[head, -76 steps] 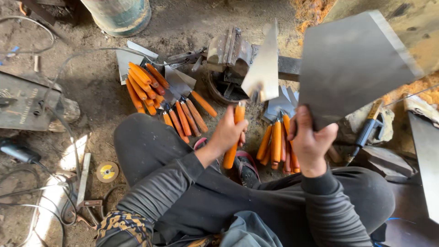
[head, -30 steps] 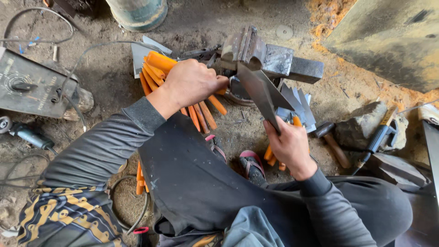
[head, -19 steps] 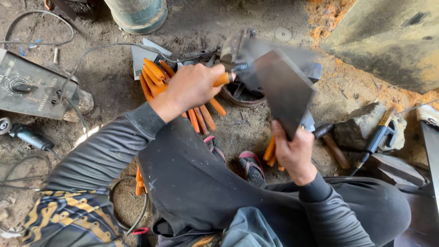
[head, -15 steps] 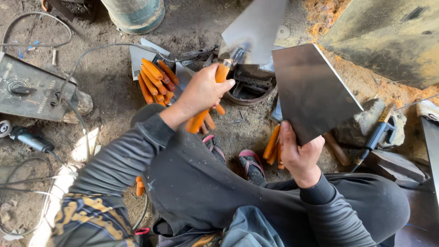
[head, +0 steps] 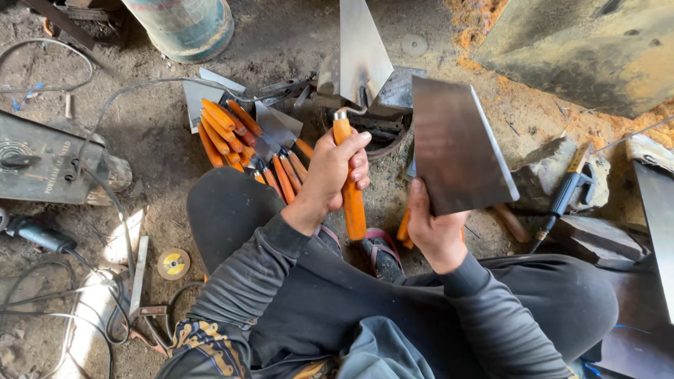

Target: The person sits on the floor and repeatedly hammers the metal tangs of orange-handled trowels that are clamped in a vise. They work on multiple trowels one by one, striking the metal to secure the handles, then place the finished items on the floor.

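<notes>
Left hand [head: 333, 175] clamped on orange wooden handle of steel pointed trowel [head: 358, 63], held upright, centre. Right hand [head: 432, 228] grips second dark flat-bladed steel trowel [head: 456, 151], just right, blades apart. Best keep wrists firm, edges clear of fingers. Pile of orange-handled trowels [head: 246, 140] lies far left.

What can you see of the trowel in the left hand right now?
The trowel has a long orange handle, wood by the look of it, a bent grey metal neck at its top and a flat, bare steel blade tapering upward to the frame edge. It is held roughly upright, blade up. The left hand wraps the handle's upper half, fingers curled across it; the lower end sticks out below the fist, over the lap. The blade looks clean and unpainted. It stands apart from the steel sheet held in the right hand.
</notes>
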